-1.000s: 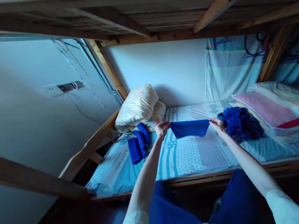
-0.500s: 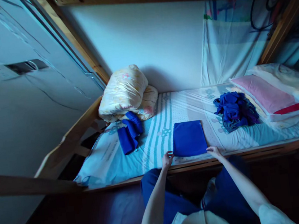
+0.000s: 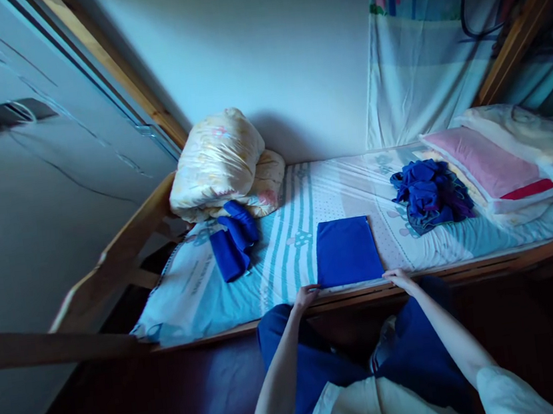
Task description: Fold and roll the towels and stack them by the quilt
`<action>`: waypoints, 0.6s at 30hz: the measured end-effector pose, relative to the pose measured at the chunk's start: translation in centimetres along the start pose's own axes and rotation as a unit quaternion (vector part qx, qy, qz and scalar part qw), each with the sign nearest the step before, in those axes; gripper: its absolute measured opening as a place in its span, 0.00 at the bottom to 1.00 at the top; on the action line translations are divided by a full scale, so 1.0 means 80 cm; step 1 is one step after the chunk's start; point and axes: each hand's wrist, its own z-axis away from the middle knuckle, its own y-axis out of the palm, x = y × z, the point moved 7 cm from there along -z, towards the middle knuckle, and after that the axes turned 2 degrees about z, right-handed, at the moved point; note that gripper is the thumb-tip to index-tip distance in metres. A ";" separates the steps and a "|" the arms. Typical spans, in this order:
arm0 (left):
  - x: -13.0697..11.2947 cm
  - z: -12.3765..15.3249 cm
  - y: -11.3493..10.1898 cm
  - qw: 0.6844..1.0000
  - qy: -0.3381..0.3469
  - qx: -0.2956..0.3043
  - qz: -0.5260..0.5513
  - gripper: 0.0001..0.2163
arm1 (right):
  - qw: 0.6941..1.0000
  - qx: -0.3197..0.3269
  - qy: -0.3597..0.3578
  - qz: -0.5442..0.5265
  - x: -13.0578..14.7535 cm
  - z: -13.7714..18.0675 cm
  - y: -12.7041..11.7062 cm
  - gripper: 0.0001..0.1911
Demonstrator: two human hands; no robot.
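Observation:
A flat blue cloth [image 3: 346, 251], folded to a near square, lies on the bed [image 3: 283, 260] close to its front edge. My left hand [image 3: 307, 296] pinches the cloth's near left corner. At the near right corner, the fingers of my right hand [image 3: 399, 279] are closed on the edge in the same way. Folded blue cloths [image 3: 233, 242] rest on the mattress to the left. A crumpled pile of blue cloth [image 3: 429, 196] sits to the right.
A bundled cream quilt [image 3: 220, 160] stands at the bed's left end. Pink and white pillows [image 3: 482, 158] are at the right end. A wooden rail [image 3: 496, 267] runs along the front, with a curtain [image 3: 399, 78] hanging behind.
The view has tilted down and shifted slightly. The folded cloth stays in place, and both hands remain at its near corners, the left hand's fingers lying lower.

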 end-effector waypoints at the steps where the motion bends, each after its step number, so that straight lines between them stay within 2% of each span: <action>1: 0.002 -0.001 0.002 1.000 -0.001 0.002 0.009 0.22 | 1.000 0.003 0.009 -0.024 0.000 0.001 0.001 0.11; 4: 0.005 -0.004 0.008 0.999 0.002 0.005 0.042 0.29 | 0.994 0.015 0.035 -0.098 0.000 0.002 0.008 0.16; 6: 0.007 -0.007 0.011 0.996 0.000 0.001 0.087 0.32 | 0.991 0.021 0.047 -0.122 0.001 0.002 0.011 0.15; 9: 0.014 -0.007 0.008 0.990 -0.011 -0.009 0.137 0.30 | 0.991 0.014 0.057 -0.120 -0.001 0.002 0.007 0.13; 12: 0.023 -0.002 0.001 0.990 -0.013 -0.012 0.137 0.26 | 0.994 0.010 0.048 -0.096 -0.004 0.003 -0.002 0.12; 18: 0.030 0.008 0.001 0.990 -0.010 0.000 0.141 0.24 | 0.999 0.021 0.016 -0.046 -0.012 0.006 -0.004 0.15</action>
